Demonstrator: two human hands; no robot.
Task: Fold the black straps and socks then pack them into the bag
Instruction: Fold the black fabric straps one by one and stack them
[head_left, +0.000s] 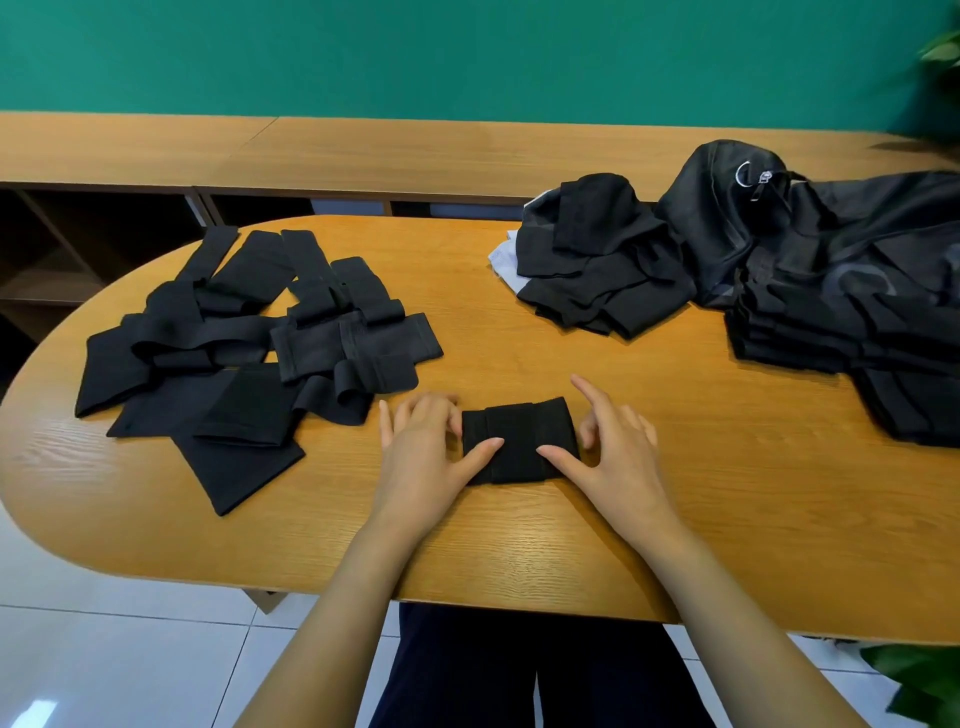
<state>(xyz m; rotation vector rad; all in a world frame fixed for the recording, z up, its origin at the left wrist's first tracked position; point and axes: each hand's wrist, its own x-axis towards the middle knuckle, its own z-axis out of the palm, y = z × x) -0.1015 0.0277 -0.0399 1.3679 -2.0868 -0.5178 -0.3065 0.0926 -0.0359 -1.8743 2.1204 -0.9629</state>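
Folded strap (519, 439) sits on the table (519, 545) right in front of me, between both hands, long axis running L-R. L hand (421, 457) has its thumb flat on top, fingers curled round the left end. R hand (618, 457) is the same at the right end, thumb on top, index finger lifted straight, the rest bent at the edge. Bag (831, 260) lies far right, past the socks (602, 270), so R hand is nearer for packing. Loose straps (249, 338) are piled on my left, prob. L hand's reach next.
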